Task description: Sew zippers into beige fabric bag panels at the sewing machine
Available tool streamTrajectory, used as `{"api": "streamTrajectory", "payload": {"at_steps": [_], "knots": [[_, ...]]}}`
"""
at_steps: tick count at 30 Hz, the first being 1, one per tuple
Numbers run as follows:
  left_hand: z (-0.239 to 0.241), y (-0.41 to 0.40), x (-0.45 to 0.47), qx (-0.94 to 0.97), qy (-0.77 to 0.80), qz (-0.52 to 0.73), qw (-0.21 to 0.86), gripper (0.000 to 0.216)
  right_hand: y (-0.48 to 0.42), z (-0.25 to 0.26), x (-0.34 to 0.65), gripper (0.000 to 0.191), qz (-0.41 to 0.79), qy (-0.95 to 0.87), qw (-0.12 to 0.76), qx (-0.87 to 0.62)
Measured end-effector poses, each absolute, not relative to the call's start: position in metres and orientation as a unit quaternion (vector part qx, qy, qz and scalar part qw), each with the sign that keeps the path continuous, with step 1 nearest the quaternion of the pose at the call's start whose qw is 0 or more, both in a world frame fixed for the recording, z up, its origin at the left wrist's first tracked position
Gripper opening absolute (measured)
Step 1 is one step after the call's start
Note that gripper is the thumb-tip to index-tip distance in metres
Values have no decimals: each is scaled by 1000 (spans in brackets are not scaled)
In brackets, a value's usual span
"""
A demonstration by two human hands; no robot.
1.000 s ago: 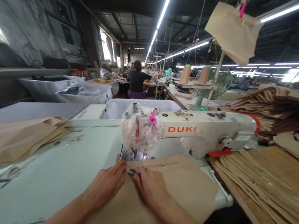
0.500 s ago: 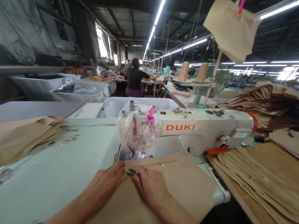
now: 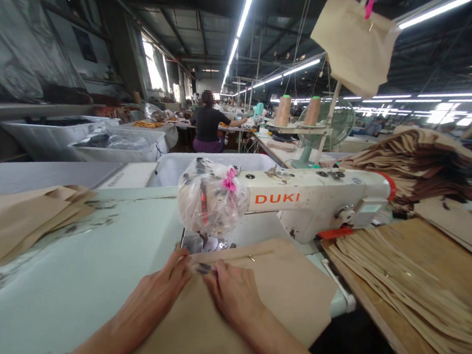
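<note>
A beige fabric panel (image 3: 292,282) lies over the front of the sewing machine bed, its top edge just before the needle area. A small brass-coloured zipper pull (image 3: 251,257) shows near that edge. My left hand (image 3: 158,286) is closed on the panel's left corner, fingertips pinching the edge. My right hand (image 3: 235,291) rests on the panel, closed around small dark thread snips (image 3: 204,268); their tips point left toward my left fingers, and the handle is hidden in my palm. The sewing machine (image 3: 317,196) has its head wrapped in a clear plastic bag (image 3: 211,199).
Folded beige pieces (image 3: 19,217) lie on the left of the pale green table (image 3: 97,275). Stacked beige panels (image 3: 404,288) cover a wooden board at right. Thread cones (image 3: 283,111) stand behind the machine. A person (image 3: 209,124) sits farther back beside white bins (image 3: 48,136).
The whole view has shifted slightly, so things sit a little farther left. My hands stay at the panel's corner, with the snips turned a little and their tips nearer the left fingers.
</note>
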State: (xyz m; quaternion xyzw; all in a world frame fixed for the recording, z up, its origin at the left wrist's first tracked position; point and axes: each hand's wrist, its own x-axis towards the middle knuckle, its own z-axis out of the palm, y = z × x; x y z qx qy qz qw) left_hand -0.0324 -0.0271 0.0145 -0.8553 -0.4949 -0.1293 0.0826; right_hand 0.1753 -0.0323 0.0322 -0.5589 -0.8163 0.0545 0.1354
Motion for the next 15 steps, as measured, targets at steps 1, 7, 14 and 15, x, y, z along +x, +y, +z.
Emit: {"api": "streamTrajectory", "payload": {"at_steps": [1,7,14,15], "knots": [[15,-26,-32,-856,-496,-123,81,36,-33,33,176,29,55,-817,135,-558],[12,-19,-33,-866,-484,-91,85,36,-34,32,177,26,55,-827,131,-545],[10,-23,-29,-863,-482,-112,100,32,-34,31,177,23,48,-829,140,-540],[10,-23,-28,-864,-480,-114,102,32,-33,30,176,23,46,-828,142,-540]]}}
